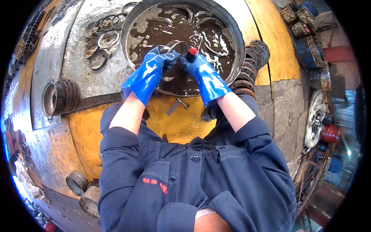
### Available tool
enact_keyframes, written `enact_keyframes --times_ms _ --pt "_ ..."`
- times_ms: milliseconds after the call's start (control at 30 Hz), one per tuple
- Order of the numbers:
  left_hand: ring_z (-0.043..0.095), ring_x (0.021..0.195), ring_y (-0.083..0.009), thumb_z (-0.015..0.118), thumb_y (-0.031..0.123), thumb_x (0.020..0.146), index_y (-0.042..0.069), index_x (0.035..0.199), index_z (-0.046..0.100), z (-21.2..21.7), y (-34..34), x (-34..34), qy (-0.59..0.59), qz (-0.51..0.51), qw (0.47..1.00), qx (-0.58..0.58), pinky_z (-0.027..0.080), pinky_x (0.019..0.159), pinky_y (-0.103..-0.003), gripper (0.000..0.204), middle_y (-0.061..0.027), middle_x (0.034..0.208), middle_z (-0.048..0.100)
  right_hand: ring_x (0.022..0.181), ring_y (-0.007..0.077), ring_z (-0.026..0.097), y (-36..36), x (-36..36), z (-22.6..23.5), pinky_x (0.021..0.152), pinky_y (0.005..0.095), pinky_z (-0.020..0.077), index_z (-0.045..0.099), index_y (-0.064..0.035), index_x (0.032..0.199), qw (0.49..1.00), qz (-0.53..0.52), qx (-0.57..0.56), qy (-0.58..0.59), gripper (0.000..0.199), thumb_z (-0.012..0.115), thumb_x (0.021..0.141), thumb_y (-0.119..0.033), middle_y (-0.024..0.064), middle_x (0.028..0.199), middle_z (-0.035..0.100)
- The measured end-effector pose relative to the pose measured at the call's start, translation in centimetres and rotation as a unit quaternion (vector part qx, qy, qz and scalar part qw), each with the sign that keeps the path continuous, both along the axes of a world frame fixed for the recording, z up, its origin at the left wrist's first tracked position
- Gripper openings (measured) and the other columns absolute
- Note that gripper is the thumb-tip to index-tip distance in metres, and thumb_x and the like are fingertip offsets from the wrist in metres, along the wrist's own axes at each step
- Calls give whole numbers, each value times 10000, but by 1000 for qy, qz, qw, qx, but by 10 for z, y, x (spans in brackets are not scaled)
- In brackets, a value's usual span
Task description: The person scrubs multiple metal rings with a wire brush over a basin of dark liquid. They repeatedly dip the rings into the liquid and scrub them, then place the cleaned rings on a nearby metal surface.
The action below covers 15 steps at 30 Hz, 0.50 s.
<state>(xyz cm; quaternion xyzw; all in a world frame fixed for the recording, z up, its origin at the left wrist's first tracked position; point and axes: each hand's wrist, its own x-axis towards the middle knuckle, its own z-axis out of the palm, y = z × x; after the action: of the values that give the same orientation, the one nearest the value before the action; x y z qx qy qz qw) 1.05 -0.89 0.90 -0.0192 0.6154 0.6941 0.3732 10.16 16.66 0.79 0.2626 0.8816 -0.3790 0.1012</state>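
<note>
In front of me a wide round metal basin (124, 43) holds dark, oily liquid with patches of foam. Several curved metal pieces (188, 14) lie in it. My left hand (148, 71), in a long blue rubber glove, is closed on a thin curved metal band (176, 42) held above the liquid. My right hand (203, 73), gloved the same way, is wrapped round a tool with a black and red handle (192, 53). The tool's working end is hidden, so its kind does not show. Both hands are close together over the basin's near half.
Loose metal rings (108, 39) lie left of the basin, with a stack of ribbed rings (69, 95) nearer. A row of rusty discs (251, 65) curves along the basin's right side. A small metal tool (174, 106) lies on the yellow sheet (181, 121) between my legs.
</note>
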Motion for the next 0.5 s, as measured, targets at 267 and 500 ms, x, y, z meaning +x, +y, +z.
enact_keyframes --times_ms 267,500 --pt "555 584 -109 874 81 877 94 1036 696 -12 -1 -7 5 -1 1000 30 432 533 -274 240 6 750 648 815 208 719 -1 25 5 714 354 558 736 -6 1167 828 -173 -532 30 257 771 975 -174 101 925 758" --pt "583 603 -118 858 85 895 81 1038 709 -7 -2 -1 14 -14 999 37 466 567 -273 207 -13 772 689 960 257 785 13 9 22 871 358 616 787 -123 1201 948 32 105 298 283 776 960 -271 113 1084 809"
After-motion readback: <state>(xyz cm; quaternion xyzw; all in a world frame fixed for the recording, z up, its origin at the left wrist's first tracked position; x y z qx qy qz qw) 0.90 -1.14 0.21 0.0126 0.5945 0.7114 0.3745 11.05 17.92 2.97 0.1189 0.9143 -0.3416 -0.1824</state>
